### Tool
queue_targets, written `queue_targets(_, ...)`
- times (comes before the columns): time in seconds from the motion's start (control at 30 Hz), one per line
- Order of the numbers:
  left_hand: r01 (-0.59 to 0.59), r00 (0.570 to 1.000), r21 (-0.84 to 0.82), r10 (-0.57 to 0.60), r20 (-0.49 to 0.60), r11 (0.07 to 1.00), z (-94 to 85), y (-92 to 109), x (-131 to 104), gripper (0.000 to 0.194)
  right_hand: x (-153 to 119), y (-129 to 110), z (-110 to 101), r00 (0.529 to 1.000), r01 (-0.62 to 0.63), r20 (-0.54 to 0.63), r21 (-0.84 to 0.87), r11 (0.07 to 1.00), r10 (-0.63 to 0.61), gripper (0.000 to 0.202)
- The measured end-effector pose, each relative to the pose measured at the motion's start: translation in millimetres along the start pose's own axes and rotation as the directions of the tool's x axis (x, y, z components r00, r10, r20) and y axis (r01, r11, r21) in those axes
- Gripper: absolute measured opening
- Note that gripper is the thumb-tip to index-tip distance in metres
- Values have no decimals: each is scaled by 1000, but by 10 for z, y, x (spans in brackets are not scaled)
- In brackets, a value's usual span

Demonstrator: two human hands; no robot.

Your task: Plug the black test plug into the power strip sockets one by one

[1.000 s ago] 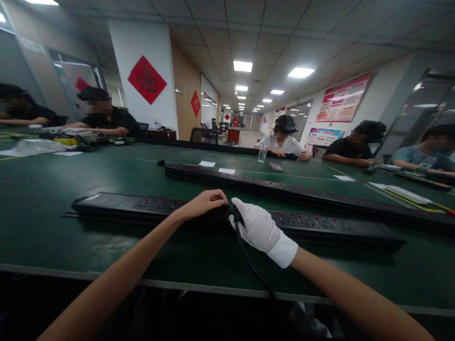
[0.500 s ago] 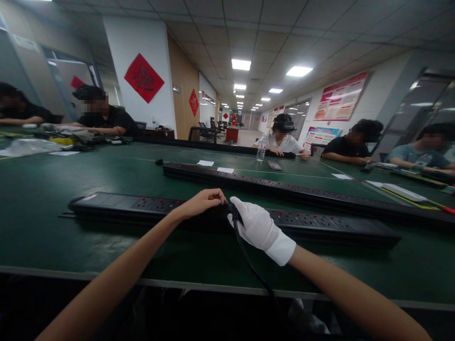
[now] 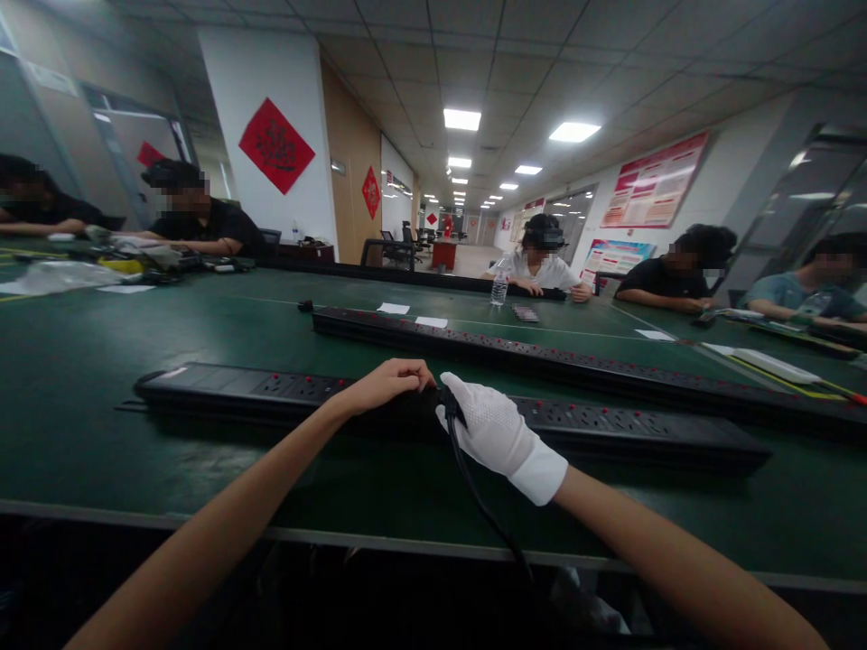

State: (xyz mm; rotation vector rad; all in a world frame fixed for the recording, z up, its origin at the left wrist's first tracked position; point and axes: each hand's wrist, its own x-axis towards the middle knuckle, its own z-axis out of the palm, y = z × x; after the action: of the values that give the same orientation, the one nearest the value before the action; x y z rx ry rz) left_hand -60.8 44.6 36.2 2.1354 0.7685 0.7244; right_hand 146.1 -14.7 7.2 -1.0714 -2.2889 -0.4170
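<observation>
A long black power strip with red-marked sockets lies across the green table in front of me. Over its middle, my bare left hand is bent with its fingers curled down; whatever its fingertips hold, if anything, is hidden. Right beside it, my right hand, in a white dotted glove, is closed round a black plug at the strip's middle. From the plug a black cable runs down over the table's front edge.
Behind lies a second long power strip. White papers, a water bottle and a small black object stand or lie farther off. People sit round the far side. Cluttered parts and clear plastic are at the left.
The whole view has shifted very slightly. Both hands keep nearly the same pose at the middle of the near strip.
</observation>
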Motion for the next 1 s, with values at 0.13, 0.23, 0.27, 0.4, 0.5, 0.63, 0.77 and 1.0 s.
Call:
queue_targets(0.13,18,1000,-19,-18,8,1000,-8,-16,4,10,-2,5,-3,1000,5,-5,0,1000,-5,45)
queue_targets(0.23,-2,1000,-75,3,18,997,-20,-21,3,10,-3,3,3,1000,-9,16,-8,1000,9,45)
queue_targets(0.27,1,1000,-102,2,23,995,-24,-22,3,10,-4,1,5,1000,-15,19,-10,1000,15,45)
queue_targets(0.4,25,998,-280,-8,60,960,-40,-36,4,10,-6,-8,4,1000,-25,2,-14,1000,25,45)
queue_targets(0.5,26,998,-422,0,61,906,-58,-56,4,12,-1,-14,-9,1000,-25,14,-16,1000,25,45)
queue_targets(0.63,63,998,-523,-53,33,850,-89,-101,11,11,7,-17,-15,999,-29,37,-38,999,30,44)
queue_targets(0.77,63,998,-594,-44,47,802,-116,-150,19,12,4,-13,-11,999,-23,37,-35,999,25,44)
queue_targets(1.0,80,997,-658,-46,68,749,-123,-166,31,16,-2,0,-7,999,-15,34,-21,1000,16,46)
